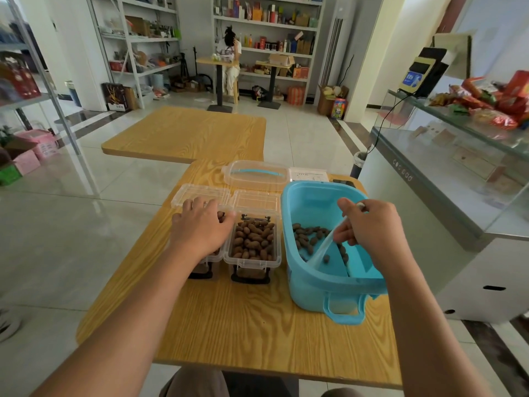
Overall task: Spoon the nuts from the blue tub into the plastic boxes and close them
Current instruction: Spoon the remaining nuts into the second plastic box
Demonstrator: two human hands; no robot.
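A blue tub (315, 290) stands on the right of the wooden table (229, 325) with brown nuts (309, 234) scattered on its floor. My right hand (369, 227) grips a clear plastic scoop (323, 247) whose tip is down inside the tub. Two clear plastic boxes stand to the left of the tub, lids hinged open at the back. The right box (253, 262) is full of nuts. My left hand (200, 224) lies over the top of the left box (211, 260), fingers spread, hiding most of it.
The tub's clear lid with a blue handle (256, 174) lies behind the boxes, beside a white paper (309, 174) and a dark phone (343, 183). A glass counter (429, 179) stands close on the right. A second table (189, 136) adjoins at the back; a person sits far off.
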